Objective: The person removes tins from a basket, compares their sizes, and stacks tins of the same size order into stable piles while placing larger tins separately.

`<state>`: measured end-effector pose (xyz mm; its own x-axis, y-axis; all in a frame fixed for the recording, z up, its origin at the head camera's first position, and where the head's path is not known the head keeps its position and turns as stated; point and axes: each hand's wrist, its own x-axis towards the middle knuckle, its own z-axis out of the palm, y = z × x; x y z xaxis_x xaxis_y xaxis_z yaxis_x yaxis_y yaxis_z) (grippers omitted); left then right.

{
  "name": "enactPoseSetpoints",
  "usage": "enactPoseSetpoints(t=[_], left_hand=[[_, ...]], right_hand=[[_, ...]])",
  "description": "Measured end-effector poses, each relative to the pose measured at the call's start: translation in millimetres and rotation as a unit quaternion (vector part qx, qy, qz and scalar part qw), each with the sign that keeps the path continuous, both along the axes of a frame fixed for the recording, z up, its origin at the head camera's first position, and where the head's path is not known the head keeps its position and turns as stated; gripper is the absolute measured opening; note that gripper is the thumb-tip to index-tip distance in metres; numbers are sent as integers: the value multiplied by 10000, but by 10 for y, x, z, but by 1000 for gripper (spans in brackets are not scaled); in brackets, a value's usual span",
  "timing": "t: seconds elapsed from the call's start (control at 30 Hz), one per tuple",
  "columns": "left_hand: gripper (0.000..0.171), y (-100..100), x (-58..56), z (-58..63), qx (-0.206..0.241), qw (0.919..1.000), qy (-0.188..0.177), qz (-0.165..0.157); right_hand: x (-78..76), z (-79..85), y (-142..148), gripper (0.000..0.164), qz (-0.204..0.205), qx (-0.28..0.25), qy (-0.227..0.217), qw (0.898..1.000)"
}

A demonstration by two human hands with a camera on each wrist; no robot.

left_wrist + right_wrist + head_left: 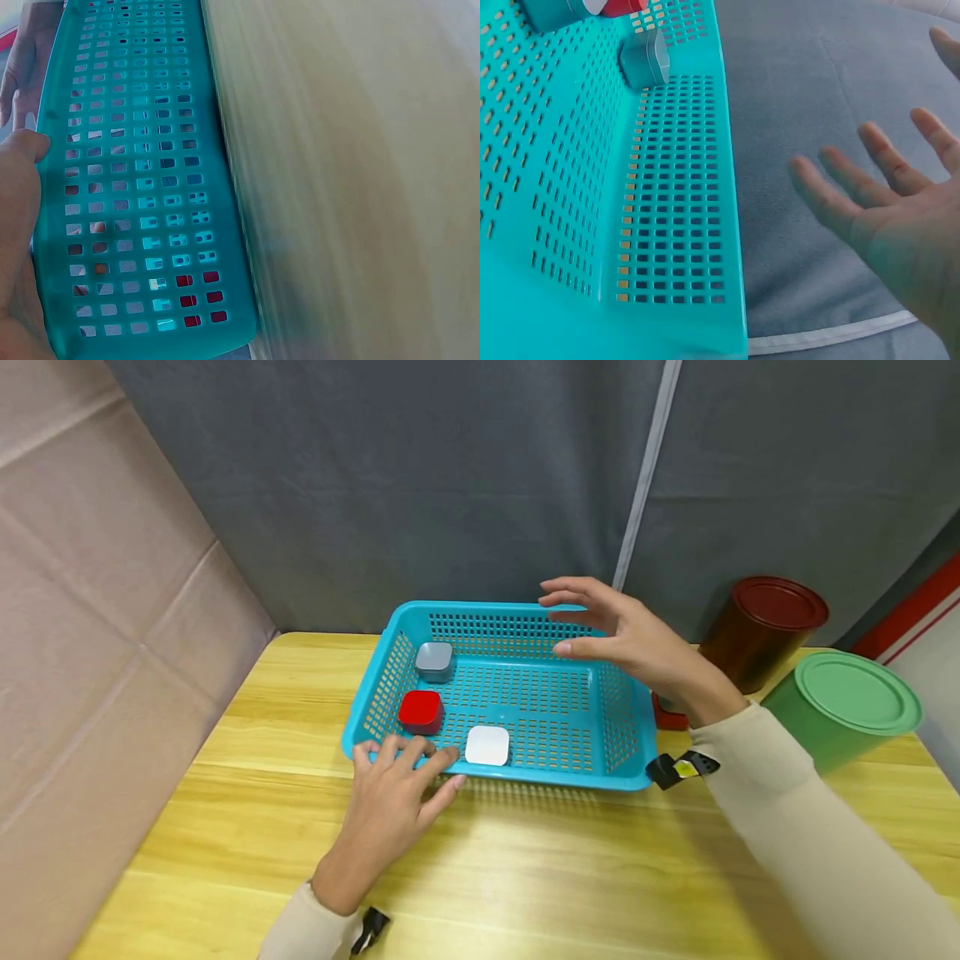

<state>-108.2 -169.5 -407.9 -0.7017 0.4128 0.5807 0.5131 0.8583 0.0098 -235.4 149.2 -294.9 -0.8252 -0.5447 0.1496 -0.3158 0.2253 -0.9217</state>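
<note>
A blue perforated plastic basket (495, 781) sits on the wooden table. Along its left side stand a grey rounded-square box (434, 662) and a red one (421, 712). A white-topped box (487, 746) lies by the front wall. My left hand (393, 793) grips the front rim, fingers bent over it to the inside; in the left wrist view its thumb (30, 144) touches the rim's edge. Above the back right part of the basket hovers my right hand (618, 631), fingers spread and holding nothing. The right wrist view has this hand (907, 202) apart from the rim.
Right of the basket stand a dark red canister (772, 631) and a green canister (847, 706). A red object (670, 716) is partly hidden under my right wrist. A grey curtain (420, 485) hangs behind the table, and pale padded fabric (97, 610) lines the left.
</note>
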Motion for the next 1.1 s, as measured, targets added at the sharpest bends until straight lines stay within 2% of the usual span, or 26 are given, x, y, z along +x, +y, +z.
enactPoseSetpoints(t=[0.13,0.47,0.63,0.87,1.1], left_hand=[[60,-6,0,-3,-10,10000,27,21],[53,-24,-11,-18,16,9999,112,-10],[54,-24,-14,-18,-4,10000,95,16],[31,-21,-11,-19,-85,9999,-65,25],[34,-17,-12,-20,-36,10000,-35,-27]], right_hand=[[-125,-15,-103,66,267,-317,-225,9989],[-362,-128,-363,67,350,-515,-552,9965],[-467,-197,-431,67,835,-522,-900,9911],[-582,-318,-508,66,1675,-367,-1355,9758],[-654,-377,-590,67,2175,-8,-1584,9631]])
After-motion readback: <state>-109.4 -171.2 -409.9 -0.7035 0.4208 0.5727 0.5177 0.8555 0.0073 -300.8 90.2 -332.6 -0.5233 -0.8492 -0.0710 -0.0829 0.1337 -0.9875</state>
